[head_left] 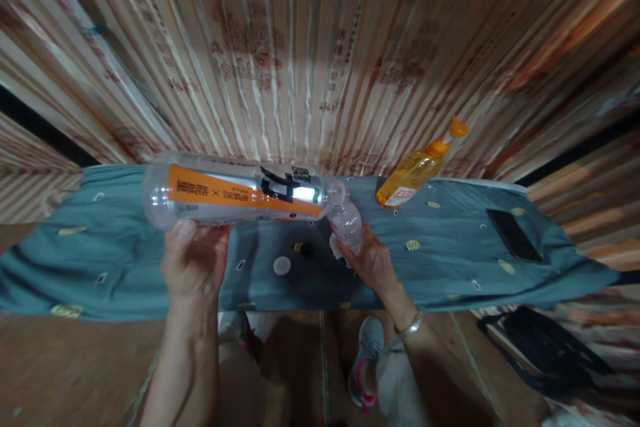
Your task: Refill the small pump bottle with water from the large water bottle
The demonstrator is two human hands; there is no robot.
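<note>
My left hand (195,253) grips a large clear plastic bottle (235,190) from below near its base. The bottle lies sideways in the air, its orange and silver label facing me and its neck to the right. My right hand (369,255) is closed around a small clear plastic bottle (346,221), held tilted with its top at the large bottle's mouth. Whether the two mouths touch I cannot make out. Something white, perhaps tissue, shows beside my right fingers. Below, a round white cap (282,265) and a small black cap-like piece (305,249) lie on the cloth.
A teal patterned cloth (120,267) covers the narrow table. An orange pump bottle (413,173) stands at the back right, and a dark phone (514,235) lies at the right end. Striped curtain fabric (300,67) hangs behind. A black bag (550,347) is at the lower right.
</note>
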